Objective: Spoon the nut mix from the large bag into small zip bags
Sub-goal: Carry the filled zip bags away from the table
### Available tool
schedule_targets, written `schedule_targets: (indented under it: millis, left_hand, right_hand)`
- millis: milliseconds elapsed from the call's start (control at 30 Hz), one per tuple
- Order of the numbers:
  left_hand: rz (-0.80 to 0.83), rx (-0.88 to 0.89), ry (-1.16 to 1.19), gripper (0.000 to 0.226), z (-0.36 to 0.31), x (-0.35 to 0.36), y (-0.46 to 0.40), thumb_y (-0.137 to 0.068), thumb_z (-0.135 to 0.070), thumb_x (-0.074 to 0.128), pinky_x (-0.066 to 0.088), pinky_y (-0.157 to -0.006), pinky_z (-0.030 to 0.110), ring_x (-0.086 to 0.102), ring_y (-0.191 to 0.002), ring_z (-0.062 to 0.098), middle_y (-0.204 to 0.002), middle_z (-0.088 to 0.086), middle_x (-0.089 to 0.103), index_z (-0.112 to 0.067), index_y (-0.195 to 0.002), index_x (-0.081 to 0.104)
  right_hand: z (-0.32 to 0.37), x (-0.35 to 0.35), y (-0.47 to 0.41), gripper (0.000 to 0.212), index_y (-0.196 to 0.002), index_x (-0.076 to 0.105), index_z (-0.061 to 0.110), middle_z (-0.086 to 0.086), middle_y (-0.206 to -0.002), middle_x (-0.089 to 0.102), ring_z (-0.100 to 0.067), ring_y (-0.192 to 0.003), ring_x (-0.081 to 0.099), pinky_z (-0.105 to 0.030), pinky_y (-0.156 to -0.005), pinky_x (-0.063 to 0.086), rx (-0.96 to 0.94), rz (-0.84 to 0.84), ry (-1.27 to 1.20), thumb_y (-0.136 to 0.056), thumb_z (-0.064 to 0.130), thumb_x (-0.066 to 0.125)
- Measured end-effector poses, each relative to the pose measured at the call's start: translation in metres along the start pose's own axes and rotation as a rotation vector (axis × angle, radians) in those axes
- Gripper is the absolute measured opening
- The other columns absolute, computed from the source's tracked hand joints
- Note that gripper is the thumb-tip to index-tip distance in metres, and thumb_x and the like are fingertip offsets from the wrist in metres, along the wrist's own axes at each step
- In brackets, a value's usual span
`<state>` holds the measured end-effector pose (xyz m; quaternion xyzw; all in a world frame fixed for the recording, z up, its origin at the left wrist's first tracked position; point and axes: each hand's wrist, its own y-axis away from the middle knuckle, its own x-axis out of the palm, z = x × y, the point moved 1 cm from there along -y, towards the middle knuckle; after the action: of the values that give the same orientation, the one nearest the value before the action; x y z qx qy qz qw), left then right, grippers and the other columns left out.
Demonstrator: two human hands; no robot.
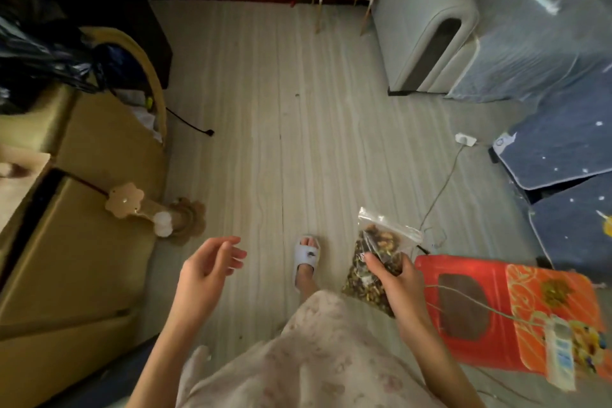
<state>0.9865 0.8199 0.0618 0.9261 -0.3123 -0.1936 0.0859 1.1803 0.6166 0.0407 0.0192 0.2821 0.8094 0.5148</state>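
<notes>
My right hand (pixel 395 278) grips a small clear zip bag (pixel 376 252) filled with a dark nut mix, held above the floor at the lower right. The bag's zip strip points up and away from me. My left hand (pixel 208 267) hangs free at the lower middle, fingers relaxed and slightly spread, holding nothing. A large red and orange bag (pixel 490 305) with a dark oval window lies flat at the lower right, just beside my right hand. No spoon is visible.
Large cardboard boxes (pixel 76 235) stand along the left, with a wooden flower-shaped toy (pixel 126 200) beside them. A blue starred cover (pixel 563 149) and a white cabinet (pixel 427 16) fill the right. A cable and plug (pixel 465 140) lie on the floor. My slippered foot (pixel 306 258) stands between my hands.
</notes>
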Motion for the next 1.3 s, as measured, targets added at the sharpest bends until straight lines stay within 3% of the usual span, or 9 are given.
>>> schedule_targets:
  millis: [133, 333, 700, 833, 1067, 1200, 1300]
  left_hand:
    - [-0.026, -0.028, -0.024, 0.017, -0.007, 0.014, -0.059, -0.094, -0.019, 0.047, 0.052, -0.064, 0.022, 0.066, -0.071, 0.010, -0.079, 0.001, 0.071, -0.023, -0.094, 0.063]
    - [-0.047, -0.032, -0.068, 0.018, -0.038, 0.030, -0.150, -0.093, -0.018, 0.047, 0.052, -0.061, 0.016, 0.067, -0.067, 0.010, -0.078, -0.006, 0.072, -0.023, -0.090, 0.064]
    - [-0.065, -0.079, -0.019, 0.021, -0.086, 0.069, -0.305, -0.095, -0.010, 0.047, 0.052, -0.060, 0.018, 0.066, -0.065, 0.013, -0.076, -0.001, 0.072, -0.017, -0.089, 0.066]
    - [-0.046, -0.077, -0.037, 0.021, -0.103, 0.080, -0.380, -0.095, -0.012, 0.046, 0.053, -0.062, 0.023, 0.066, -0.067, 0.013, -0.077, 0.000, 0.071, -0.019, -0.089, 0.066]
    - [0.070, 0.029, -0.140, 0.018, -0.175, 0.099, -0.545, -0.095, -0.014, 0.046, 0.053, -0.064, 0.020, 0.065, -0.068, 0.005, -0.078, -0.003, 0.070, -0.017, -0.095, 0.063]
    - [0.155, 0.068, -0.180, 0.017, -0.223, 0.113, -0.624, -0.095, -0.011, 0.046, 0.052, -0.069, 0.023, 0.065, -0.068, 0.004, -0.080, 0.001, 0.070, -0.014, -0.097, 0.062]
    - [0.193, 0.089, -0.187, 0.016, -0.251, 0.124, -0.673, -0.095, -0.012, 0.047, 0.052, -0.069, 0.020, 0.065, -0.070, 0.004, -0.081, 0.000, 0.070, -0.016, -0.097, 0.062]
  right_hand:
    - [0.040, 0.011, -0.065, 0.020, -0.095, 0.061, 0.021, 0.011, -0.087, 0.067, 0.005, -0.073, 0.062, 0.000, -0.051, 0.039, -0.017, 0.058, 0.006, -0.079, 0.024, 0.074]
    - [0.111, 0.014, -0.163, 0.019, -0.093, 0.065, 0.020, 0.008, -0.083, 0.073, -0.004, -0.076, 0.068, -0.018, -0.067, 0.051, -0.027, 0.105, -0.046, -0.078, 0.024, 0.075]
    - [0.189, 0.035, -0.306, 0.019, -0.092, 0.065, 0.019, 0.004, -0.087, 0.072, -0.006, -0.074, 0.069, -0.014, -0.056, 0.050, 0.073, 0.042, -0.128, -0.077, 0.021, 0.076]
    - [0.222, 0.050, -0.364, 0.020, -0.093, 0.065, 0.022, 0.001, -0.092, 0.072, -0.015, -0.083, 0.069, -0.024, -0.066, 0.053, 0.096, 0.004, -0.145, -0.077, 0.021, 0.076]
    - [0.306, 0.081, -0.471, 0.041, -0.113, 0.062, 0.017, -0.004, -0.103, 0.070, -0.021, -0.094, 0.067, -0.034, -0.078, 0.055, 0.092, -0.042, -0.208, -0.076, 0.027, 0.075]
    - [0.345, 0.095, -0.520, 0.041, -0.113, 0.060, 0.019, -0.002, -0.101, 0.068, -0.020, -0.093, 0.066, -0.032, -0.075, 0.054, 0.112, -0.079, -0.233, -0.076, 0.028, 0.075]
    - [0.369, 0.103, -0.555, 0.048, -0.120, 0.056, 0.015, -0.006, -0.107, 0.065, -0.024, -0.098, 0.064, -0.042, -0.088, 0.053, 0.135, -0.078, -0.226, -0.076, 0.028, 0.074]
